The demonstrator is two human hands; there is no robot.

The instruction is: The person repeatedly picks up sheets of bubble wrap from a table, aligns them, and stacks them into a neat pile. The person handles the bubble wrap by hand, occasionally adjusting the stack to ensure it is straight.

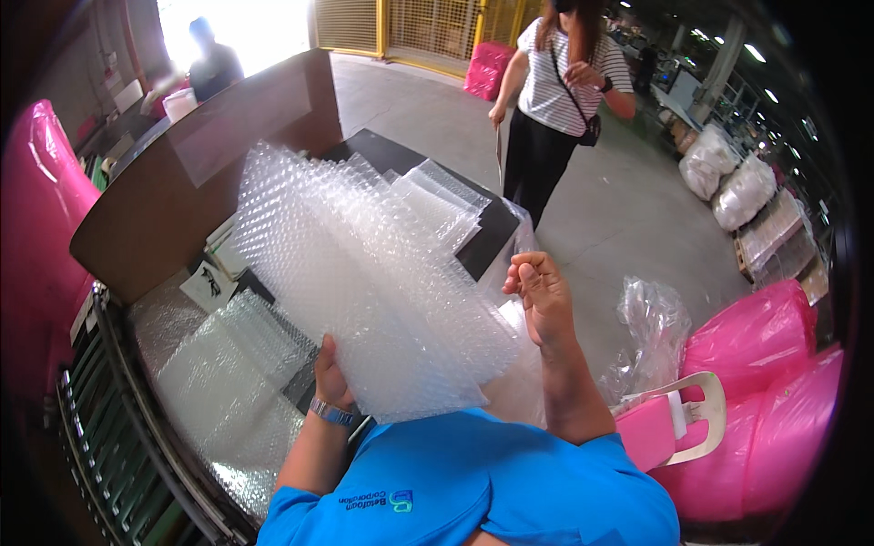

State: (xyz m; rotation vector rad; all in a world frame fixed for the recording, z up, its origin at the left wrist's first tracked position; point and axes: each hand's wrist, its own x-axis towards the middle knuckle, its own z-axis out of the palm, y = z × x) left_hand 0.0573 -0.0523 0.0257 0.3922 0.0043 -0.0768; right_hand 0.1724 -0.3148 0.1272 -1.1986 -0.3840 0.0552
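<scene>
A thick sheaf of clear bubble wrap sheets point(364, 291) is tilted up in front of my chest, its loose edges fanned on the right side. My left hand point(333, 375), a metal watch on its wrist, grips the sheaf at its lower left edge; the thumb shows and the other fingers are hidden under the sheets. My right hand point(543, 296) is raised just beyond the right edge of the sheaf, fingers curled toward the thumb, with nothing visible in them. More bubble wrap sheets point(437, 202) lie on the dark table point(373, 146) behind, and another pile point(232, 373) lies at left.
A brown panel point(155, 218) stands along the table's far left side. Roller conveyor point(100, 455) runs at lower left. Pink wrapped bundles point(756, 400), a pale chair frame point(710, 409) and crumpled clear plastic point(651, 328) are at right. A person point(564, 100) in a striped top stands beyond the table.
</scene>
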